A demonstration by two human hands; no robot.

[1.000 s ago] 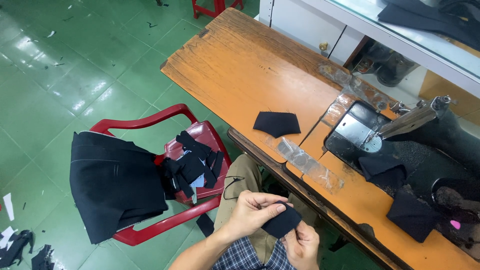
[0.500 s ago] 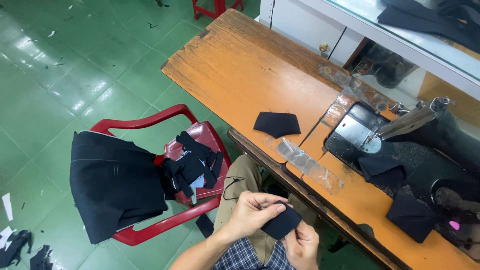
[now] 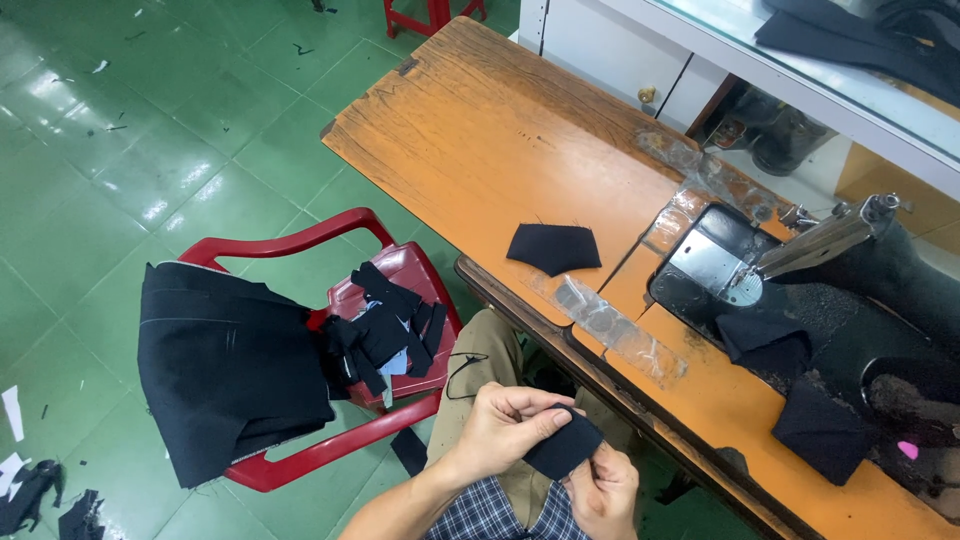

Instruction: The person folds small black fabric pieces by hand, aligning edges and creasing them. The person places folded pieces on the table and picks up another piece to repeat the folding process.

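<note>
Over my lap, both hands hold one small black fabric piece (image 3: 566,446). My left hand (image 3: 505,430) pinches its upper edge from the left, and my right hand (image 3: 603,492) grips it from below. Another black fabric piece (image 3: 553,247) lies flat on the orange wooden sewing table (image 3: 480,140), well away from my hands. A black sewing machine (image 3: 850,270) stands at the right end of the table, with more dark fabric pieces (image 3: 765,340) lying against it.
A red plastic chair (image 3: 300,240) to my left carries several small black fabric pieces (image 3: 385,325), and a folded black garment (image 3: 225,365) hangs over its arm. Fabric scraps (image 3: 40,500) lie on the green tiled floor. White cabinets stand behind the table.
</note>
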